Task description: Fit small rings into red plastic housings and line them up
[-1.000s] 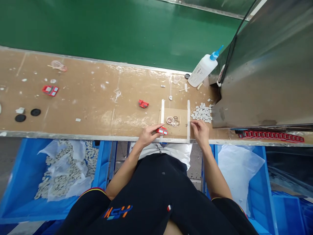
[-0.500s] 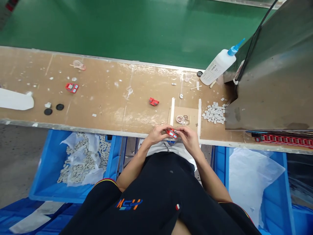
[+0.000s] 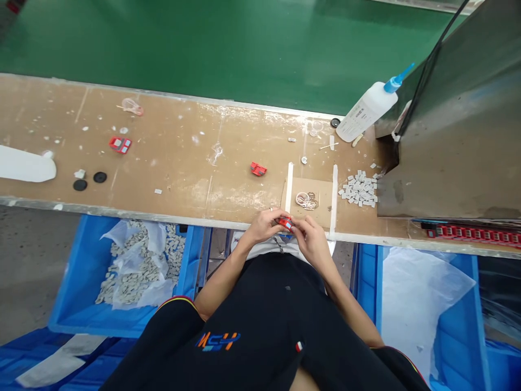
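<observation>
Between both hands, at the bench's near edge, is a small red toy car with pale window areas. My left hand grips its left end, fingers closed round it. On the other end, the thumb and fingers of my right hand are pressed against the car, partly covering it. Just beyond the hands, a small round dish and several little metal pieces lie on a cardboard piece between white tape strips. Another red car part rests farther up the bench.
A white bottle with a blue nozzle leans at the right by a metal housing. Small grey-white pieces are heaped beside it. Blue bins flank my body. A green surface runs behind the bench.
My right fingers have shifted on the red toy car and now cover more of its right end. The car has tilted slightly. The view has moved a little.
</observation>
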`<state>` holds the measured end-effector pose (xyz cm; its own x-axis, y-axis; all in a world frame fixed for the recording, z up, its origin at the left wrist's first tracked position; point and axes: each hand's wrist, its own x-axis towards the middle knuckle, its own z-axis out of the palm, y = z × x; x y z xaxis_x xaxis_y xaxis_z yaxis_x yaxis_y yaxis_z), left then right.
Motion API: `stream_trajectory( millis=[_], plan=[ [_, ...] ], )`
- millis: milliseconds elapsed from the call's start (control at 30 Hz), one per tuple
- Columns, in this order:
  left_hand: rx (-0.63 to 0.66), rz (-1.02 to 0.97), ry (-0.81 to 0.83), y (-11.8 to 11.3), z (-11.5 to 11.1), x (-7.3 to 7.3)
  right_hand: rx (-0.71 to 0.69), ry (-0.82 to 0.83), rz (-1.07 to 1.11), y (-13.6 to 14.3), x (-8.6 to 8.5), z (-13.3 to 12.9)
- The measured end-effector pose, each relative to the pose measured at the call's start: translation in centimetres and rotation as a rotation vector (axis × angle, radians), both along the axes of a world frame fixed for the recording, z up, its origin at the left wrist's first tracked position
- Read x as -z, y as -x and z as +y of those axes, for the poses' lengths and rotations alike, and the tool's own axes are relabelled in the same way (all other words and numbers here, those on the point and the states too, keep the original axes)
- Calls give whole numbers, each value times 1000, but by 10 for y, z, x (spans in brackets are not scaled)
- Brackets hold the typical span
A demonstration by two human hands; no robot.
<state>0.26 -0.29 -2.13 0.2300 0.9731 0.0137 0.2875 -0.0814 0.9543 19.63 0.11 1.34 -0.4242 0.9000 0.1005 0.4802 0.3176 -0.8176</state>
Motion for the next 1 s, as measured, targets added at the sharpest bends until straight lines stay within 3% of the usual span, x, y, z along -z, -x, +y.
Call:
stream_trajectory(
  millis=[167, 300, 400, 567, 833, 1000],
  plan=[
    [-13, -148, 4, -6, -3, -3, 136, 240, 263, -4, 5, -3],
    [59, -226, -22, -11, -4, -20, 132, 469, 441, -9, 2, -7],
    [125, -167, -73, -12, -2, -39, 140, 418, 426, -13, -5, -7],
    [76, -112, -95, -13, 0, -56, 140, 284, 324, -16, -15, -4],
    [1, -84, -114, -20, 2, -55, 109, 187, 238, -16, -23, 0],
    [-21, -252, 24, -23, -5, -45, 137, 386, 535, -7, -13, -3]
  ],
)
